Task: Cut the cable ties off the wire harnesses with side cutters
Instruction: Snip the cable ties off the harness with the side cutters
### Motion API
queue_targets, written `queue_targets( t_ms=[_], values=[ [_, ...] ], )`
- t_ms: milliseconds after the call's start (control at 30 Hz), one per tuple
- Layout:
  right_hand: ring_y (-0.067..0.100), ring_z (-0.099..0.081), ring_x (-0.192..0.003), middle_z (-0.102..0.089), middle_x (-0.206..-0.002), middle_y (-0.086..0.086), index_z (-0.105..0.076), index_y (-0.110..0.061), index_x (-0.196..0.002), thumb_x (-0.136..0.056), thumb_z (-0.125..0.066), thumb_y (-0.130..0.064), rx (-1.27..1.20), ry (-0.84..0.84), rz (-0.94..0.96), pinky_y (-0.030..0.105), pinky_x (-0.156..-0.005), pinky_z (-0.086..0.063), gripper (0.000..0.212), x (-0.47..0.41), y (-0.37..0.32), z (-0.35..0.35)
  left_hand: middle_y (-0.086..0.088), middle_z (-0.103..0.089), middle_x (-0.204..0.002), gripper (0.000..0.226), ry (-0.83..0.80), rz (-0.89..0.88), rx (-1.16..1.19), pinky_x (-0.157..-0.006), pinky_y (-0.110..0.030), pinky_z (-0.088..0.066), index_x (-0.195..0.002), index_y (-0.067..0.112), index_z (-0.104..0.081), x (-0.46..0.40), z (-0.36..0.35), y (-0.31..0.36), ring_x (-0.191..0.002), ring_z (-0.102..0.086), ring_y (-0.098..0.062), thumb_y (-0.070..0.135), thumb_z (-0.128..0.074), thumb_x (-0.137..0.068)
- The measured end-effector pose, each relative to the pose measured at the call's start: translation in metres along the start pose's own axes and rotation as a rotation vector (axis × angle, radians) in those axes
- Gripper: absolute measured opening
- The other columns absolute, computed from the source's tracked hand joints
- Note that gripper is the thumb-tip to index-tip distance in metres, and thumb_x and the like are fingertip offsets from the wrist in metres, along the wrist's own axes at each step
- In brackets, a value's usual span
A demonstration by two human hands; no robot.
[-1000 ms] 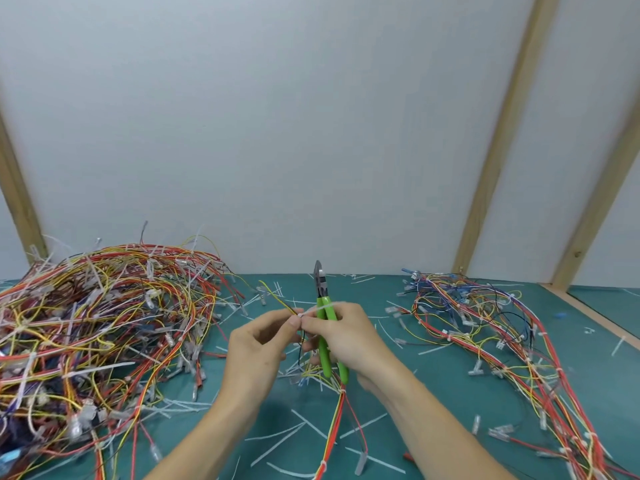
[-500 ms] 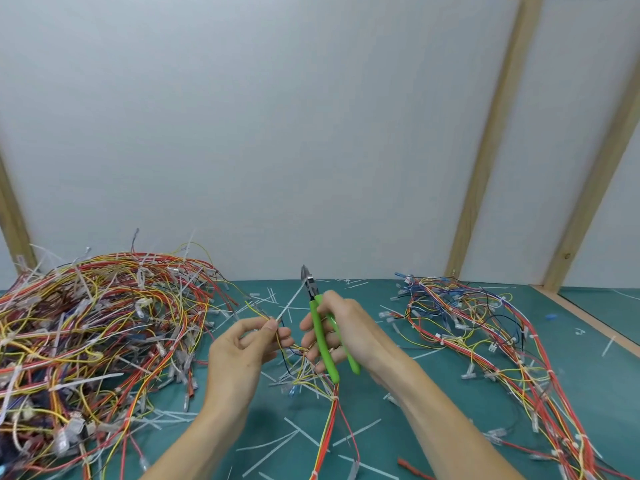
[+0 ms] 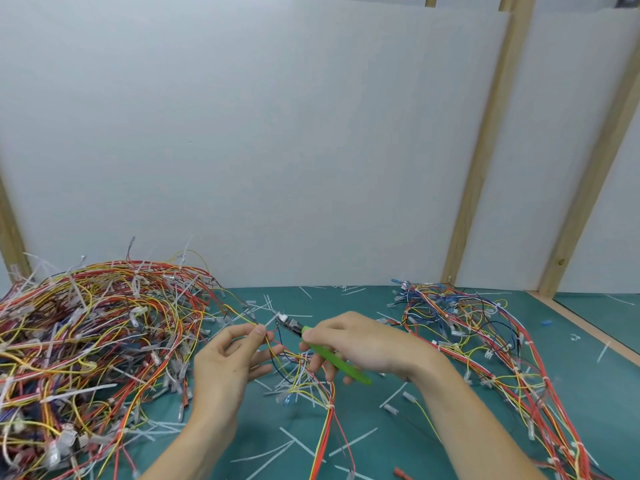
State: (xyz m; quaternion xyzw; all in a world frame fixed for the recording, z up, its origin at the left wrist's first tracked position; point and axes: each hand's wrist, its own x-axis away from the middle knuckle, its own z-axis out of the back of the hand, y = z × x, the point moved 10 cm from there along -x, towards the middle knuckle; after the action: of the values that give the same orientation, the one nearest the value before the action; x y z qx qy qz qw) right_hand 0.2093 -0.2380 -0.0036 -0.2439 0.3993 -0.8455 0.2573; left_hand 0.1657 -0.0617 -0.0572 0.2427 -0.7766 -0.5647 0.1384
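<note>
We face pale grey wall panels (image 3: 259, 150) from ten to two o'clock, wooden studs (image 3: 485, 161) at two, perhaps pine, above a teal mat (image 3: 398, 455).

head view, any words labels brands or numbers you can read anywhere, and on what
None can be read.
Side cutters in the right hand: green handles show no legible brand.
Wire harnesses and their connectors: any markings are too small to read.
White wall panels: blank.

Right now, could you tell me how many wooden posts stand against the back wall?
3: one post at the left edge, and two on the right. Others may lie outside the view.
</note>
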Motion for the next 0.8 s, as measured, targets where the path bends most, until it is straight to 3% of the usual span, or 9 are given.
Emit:
queue_targets(
  t_ms=[600,800],
  values=[
    [0.003,-0.067,-0.077,-0.078,-0.099,-0.01,-0.074,-0.028,-0.094,-0.096,-0.061,-0.052,0.102,0.087,-0.029,0.027,-0.072,-0.05,0.027,-0.002,0.014,0.014,-0.007,-0.078,-0.088,0.015,0.003,0.033,0.042,-0.055,-0.026,-0.06,-0.097,0.006,-0.072,0.001,-0.002,-0.002,-0.078,-0.077,-0.029,0.015,-0.076,-0.086],
    [0.003,-0.067,-0.078,-0.079,-0.097,-0.01,-0.077,-0.026,-0.095,-0.096,-0.064,-0.05,0.076,0.095,-0.006,0.026,-0.073,-0.051,0.028,-0.002,0.015,0.017,-0.003,-0.077,-0.079,0.017,0.02,0.006,-0.002,-0.052,-0.026,-0.059,-0.097,0.007,-0.073,0.003,-0.001,0.004,-0.073,-0.076,-0.018,0.018,-0.078,-0.085]
  ],
)
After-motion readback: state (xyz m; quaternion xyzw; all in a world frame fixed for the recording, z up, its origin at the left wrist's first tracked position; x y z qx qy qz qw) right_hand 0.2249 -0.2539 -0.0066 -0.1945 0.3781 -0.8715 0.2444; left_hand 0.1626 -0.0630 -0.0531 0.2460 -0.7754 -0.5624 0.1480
